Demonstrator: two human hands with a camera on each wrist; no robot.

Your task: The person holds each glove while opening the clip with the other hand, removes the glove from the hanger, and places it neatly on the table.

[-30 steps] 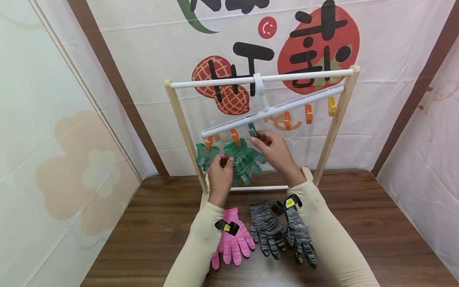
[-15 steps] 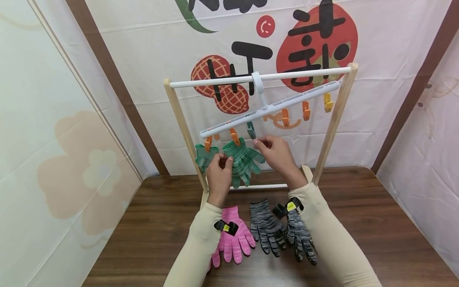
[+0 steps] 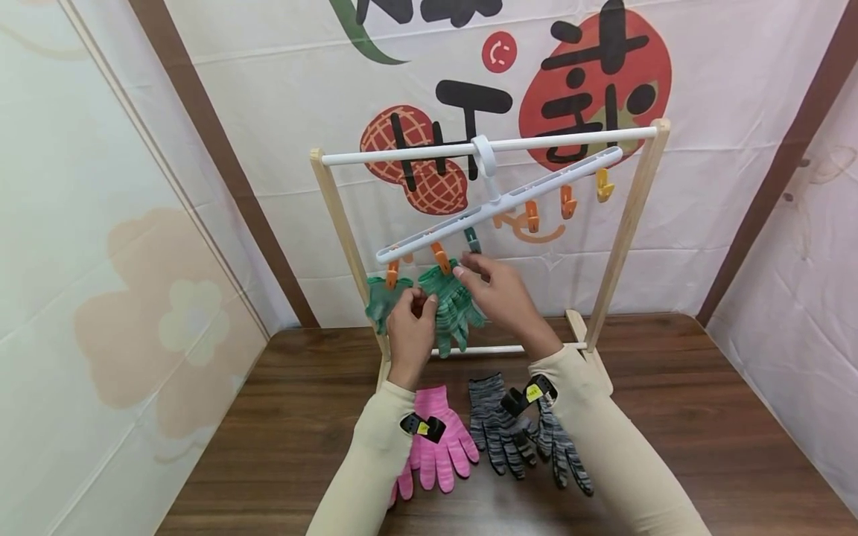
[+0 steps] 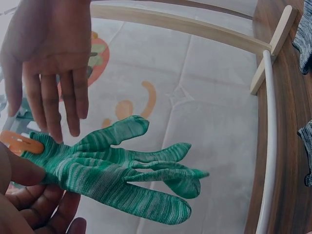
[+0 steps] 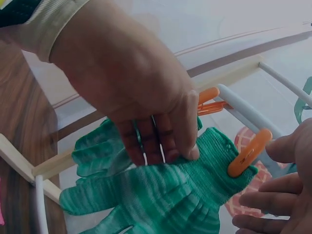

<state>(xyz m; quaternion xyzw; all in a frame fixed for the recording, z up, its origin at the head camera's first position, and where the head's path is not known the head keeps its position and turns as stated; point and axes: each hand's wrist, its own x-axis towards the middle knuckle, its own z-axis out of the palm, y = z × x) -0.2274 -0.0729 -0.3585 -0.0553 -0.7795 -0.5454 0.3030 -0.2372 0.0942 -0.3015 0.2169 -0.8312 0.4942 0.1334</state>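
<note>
A green striped knit glove (image 3: pixel 457 316) hangs by its cuff from an orange clip (image 3: pixel 440 257) on a white hanger (image 3: pixel 543 187). My left hand (image 3: pixel 412 331) pinches the cuff of this glove; in the right wrist view the thumb lies on the cuff just below the clip. My right hand (image 3: pixel 504 296) is at the other side of the cuff, under a teal clip (image 3: pixel 472 240). In the left wrist view the right hand's fingers (image 4: pixel 51 102) point down, nearly straight, holding nothing. A second green glove (image 3: pixel 382 304) hangs from the leftmost orange clip (image 3: pixel 392 275).
The hanger, tilted down to the left, hooks over the white bar (image 3: pixel 570 138) of a wooden stand (image 3: pixel 633 231). More orange clips (image 3: pixel 532 217) and a yellow clip (image 3: pixel 605 186) hang at its right. Pink gloves (image 3: pixel 439 447) and grey-black gloves (image 3: pixel 496 424) lie on the table (image 3: pixel 268 447).
My right hand has left the teal clip and shifted down and left toward the glove's cuff. The hanger's right end has swung left. My left hand stays at the glove.
</note>
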